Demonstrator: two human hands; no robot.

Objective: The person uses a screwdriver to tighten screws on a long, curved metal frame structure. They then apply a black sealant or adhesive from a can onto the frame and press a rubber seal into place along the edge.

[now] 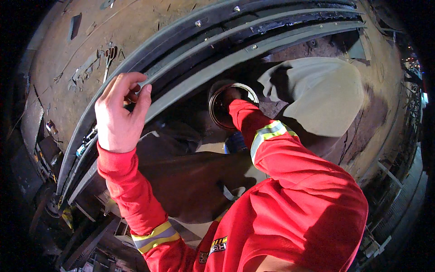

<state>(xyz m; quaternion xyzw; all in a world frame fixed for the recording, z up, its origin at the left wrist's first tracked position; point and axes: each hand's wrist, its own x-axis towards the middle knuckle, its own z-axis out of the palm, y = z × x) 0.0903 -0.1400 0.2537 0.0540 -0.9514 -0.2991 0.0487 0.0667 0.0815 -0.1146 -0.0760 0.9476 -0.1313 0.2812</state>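
My left hand (118, 111) is raised at the left, over a long curved dark grey strip assembly (199, 50) with parallel ridges and bolts. Its fingers are curled and the thumb tip comes close to the index fingertip. Anything pinched there is too small or hidden to make out. My right hand (232, 94) reaches down into a round open can (216, 119) with a shiny rim. Shadow and the can's wall hide its fingers, so its grip does not show. Both arms wear red sleeves with reflective bands.
A pair of scissors or similar tool (109, 56) lies on the worn brown surface (140, 27) beyond the strips. Pale cloth (333, 97) is bunched to the right of the can. Something blue (235, 143) sits just below it. Scrap metal clutters the lower left.
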